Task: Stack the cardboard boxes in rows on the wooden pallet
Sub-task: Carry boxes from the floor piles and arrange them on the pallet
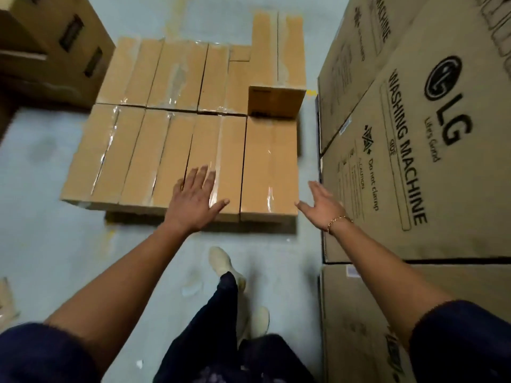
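Starting far left, brown cartons [55, 37] stand apart from the stack. The cardboard boxes [132, 150] lie in two taped rows, hiding the wooden pallet [257, 228] except for a dark strip at the near edge; all are sealed, so their contents are unseen. The left hand [196, 197] is spread flat over a near-row box, gripping nothing. A raised box [276, 102] sits far right. The right hand [322, 205] is open and empty beside the near-right box. A hard shove could skew the rows, and the washing machine cartons [401, 161] crowd that arm
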`<action>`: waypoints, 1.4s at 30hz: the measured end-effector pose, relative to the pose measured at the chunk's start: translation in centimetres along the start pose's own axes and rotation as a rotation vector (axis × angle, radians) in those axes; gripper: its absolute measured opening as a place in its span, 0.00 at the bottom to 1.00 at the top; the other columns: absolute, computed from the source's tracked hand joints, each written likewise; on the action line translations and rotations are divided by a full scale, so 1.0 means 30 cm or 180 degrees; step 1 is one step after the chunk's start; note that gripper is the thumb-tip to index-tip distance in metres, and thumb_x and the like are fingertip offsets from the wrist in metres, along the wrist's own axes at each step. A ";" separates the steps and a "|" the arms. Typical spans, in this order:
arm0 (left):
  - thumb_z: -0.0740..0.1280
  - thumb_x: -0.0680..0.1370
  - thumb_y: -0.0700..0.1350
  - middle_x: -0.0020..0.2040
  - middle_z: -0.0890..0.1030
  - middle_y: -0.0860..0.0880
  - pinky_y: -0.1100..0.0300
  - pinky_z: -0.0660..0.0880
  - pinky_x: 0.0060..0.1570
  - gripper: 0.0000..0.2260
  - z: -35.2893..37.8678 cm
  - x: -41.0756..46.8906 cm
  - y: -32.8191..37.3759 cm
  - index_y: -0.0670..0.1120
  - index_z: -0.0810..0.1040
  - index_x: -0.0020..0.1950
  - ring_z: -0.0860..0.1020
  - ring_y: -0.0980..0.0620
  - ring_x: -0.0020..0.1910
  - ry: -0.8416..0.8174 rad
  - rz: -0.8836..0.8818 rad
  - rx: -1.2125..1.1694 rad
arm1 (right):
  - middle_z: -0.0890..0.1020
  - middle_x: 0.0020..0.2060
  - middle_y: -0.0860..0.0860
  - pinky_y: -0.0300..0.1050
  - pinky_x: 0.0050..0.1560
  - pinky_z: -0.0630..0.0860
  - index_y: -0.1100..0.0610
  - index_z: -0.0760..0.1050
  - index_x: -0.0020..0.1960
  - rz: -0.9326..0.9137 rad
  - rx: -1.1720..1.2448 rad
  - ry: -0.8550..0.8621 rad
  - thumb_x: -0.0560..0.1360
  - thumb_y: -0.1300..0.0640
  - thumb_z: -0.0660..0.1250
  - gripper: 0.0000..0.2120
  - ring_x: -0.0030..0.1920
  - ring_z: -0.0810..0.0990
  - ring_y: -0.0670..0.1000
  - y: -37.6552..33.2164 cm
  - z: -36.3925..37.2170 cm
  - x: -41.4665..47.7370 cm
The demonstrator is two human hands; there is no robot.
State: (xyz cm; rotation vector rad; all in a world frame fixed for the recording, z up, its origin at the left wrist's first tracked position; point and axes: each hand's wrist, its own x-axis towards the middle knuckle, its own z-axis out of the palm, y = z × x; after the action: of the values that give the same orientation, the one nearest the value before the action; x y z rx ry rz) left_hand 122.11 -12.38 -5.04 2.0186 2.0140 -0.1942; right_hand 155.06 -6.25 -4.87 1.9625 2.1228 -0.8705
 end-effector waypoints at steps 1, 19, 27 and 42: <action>0.43 0.79 0.72 0.84 0.43 0.48 0.42 0.47 0.79 0.39 -0.036 -0.057 -0.005 0.50 0.44 0.84 0.44 0.46 0.82 0.0123 -0.0031 -0.0026 | 0.54 0.81 0.49 0.57 0.76 0.57 0.52 0.52 0.81 -0.0049 -0.0001 0.0109 0.79 0.37 0.59 0.37 0.79 0.57 0.53 -0.006 -0.017 -0.047; 0.38 0.76 0.74 0.83 0.38 0.49 0.44 0.44 0.79 0.42 -0.366 -0.564 -0.346 0.52 0.41 0.84 0.39 0.48 0.82 0.0664 -0.0548 -0.0044 | 0.48 0.81 0.49 0.57 0.78 0.51 0.49 0.48 0.81 -0.0742 -0.0511 0.0607 0.79 0.34 0.56 0.38 0.80 0.49 0.53 -0.530 -0.109 -0.405; 0.35 0.73 0.75 0.83 0.38 0.50 0.45 0.43 0.80 0.43 -0.470 -0.761 -0.825 0.53 0.40 0.83 0.37 0.50 0.81 0.0956 -0.0931 -0.0191 | 0.46 0.81 0.47 0.54 0.78 0.50 0.47 0.45 0.81 -0.1254 -0.0588 0.0755 0.79 0.33 0.55 0.38 0.80 0.47 0.51 -1.112 -0.045 -0.344; 0.38 0.75 0.76 0.83 0.39 0.52 0.48 0.41 0.78 0.42 -0.610 -0.945 -1.681 0.55 0.43 0.83 0.38 0.50 0.82 0.1434 -0.1766 -0.0442 | 0.48 0.81 0.46 0.54 0.77 0.51 0.47 0.46 0.81 -0.2168 -0.0284 0.0539 0.79 0.33 0.56 0.38 0.80 0.49 0.50 -2.113 0.157 -0.152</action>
State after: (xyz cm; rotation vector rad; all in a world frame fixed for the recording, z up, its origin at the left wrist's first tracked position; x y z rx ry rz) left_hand 69.56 -34.83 15.37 1.4674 2.7430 0.3132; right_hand 94.44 -12.03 13.90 1.3008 2.9324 -0.6768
